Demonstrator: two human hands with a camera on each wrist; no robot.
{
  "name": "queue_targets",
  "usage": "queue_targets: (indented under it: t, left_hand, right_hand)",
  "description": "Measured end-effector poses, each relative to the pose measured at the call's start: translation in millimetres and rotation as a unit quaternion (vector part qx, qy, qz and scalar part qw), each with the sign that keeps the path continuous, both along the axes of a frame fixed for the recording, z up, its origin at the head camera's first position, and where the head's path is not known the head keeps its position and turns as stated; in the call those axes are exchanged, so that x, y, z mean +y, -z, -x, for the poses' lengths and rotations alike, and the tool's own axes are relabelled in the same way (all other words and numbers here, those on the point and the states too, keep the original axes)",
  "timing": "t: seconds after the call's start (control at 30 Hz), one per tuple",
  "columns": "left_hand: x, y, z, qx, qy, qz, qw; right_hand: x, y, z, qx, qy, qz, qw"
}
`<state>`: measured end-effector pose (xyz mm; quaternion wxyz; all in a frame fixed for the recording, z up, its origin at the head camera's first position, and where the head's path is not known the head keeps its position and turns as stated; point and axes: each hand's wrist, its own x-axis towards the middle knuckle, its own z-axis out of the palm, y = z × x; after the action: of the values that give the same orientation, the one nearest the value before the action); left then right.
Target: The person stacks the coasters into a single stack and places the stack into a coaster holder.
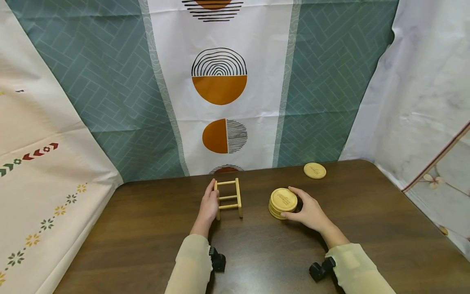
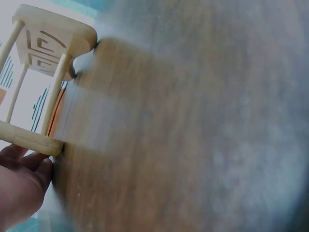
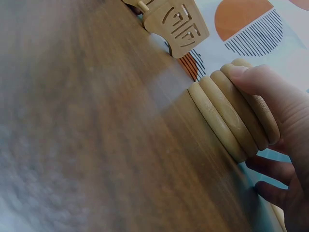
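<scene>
A small pale wooden rack [image 1: 239, 196] with side panels joined by thin rods stands near the table's back edge. My left hand [image 1: 208, 206] touches its left side panel from outside, and in the left wrist view the fingers rest against that panel [image 2: 29, 138]. To the right is a stack of several round wooden coasters [image 1: 284, 199] with engraved lettering on the top one. My right hand [image 1: 310, 214] grips the stack's right side, thumb in front and fingers behind. The right wrist view shows the thumb [image 3: 251, 77] pressed on the upper coasters' rims.
A single coaster [image 1: 314, 170] lies at the back edge of the dark wooden table [image 1: 154, 245]. Patterned cloth [image 1: 235, 94] hangs right behind the table, with cream cloth [image 1: 66, 204] along the left and white cloth [image 1: 422, 102] on the right.
</scene>
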<state>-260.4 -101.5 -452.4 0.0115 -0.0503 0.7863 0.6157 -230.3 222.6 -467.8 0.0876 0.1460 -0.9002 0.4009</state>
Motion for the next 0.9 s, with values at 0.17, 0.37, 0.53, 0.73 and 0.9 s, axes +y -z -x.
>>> queue_targets:
  t: [0.17,0.37,0.53,0.73,0.9]
  left_hand:
    - [0,-0.9,0.0,-0.002,0.0,-0.009,1.0]
    - [1,0.2,-2.3,-0.001,0.011,-0.031,0.9995]
    - [1,6.3,-4.7,0.001,0.023,-0.076,0.9968]
    - [-1,11.2,-5.0,0.006,0.03,-0.115,0.993]
    - [-3,12.1,-5.0,0.019,0.026,-0.143,0.9892]
  right_hand:
    - [0,-0.8,1.2,-0.001,0.005,-0.005,1.0]
    - [-1,1.1,-0.6,-0.006,0.007,0.003,1.0]
    - [0,4.3,-2.0,-0.01,0.005,0.003,1.0]
    - [0,5.0,-2.2,0.0,0.005,-0.002,1.0]
    - [0,3.2,-2.0,0.005,0.004,0.004,1.0]
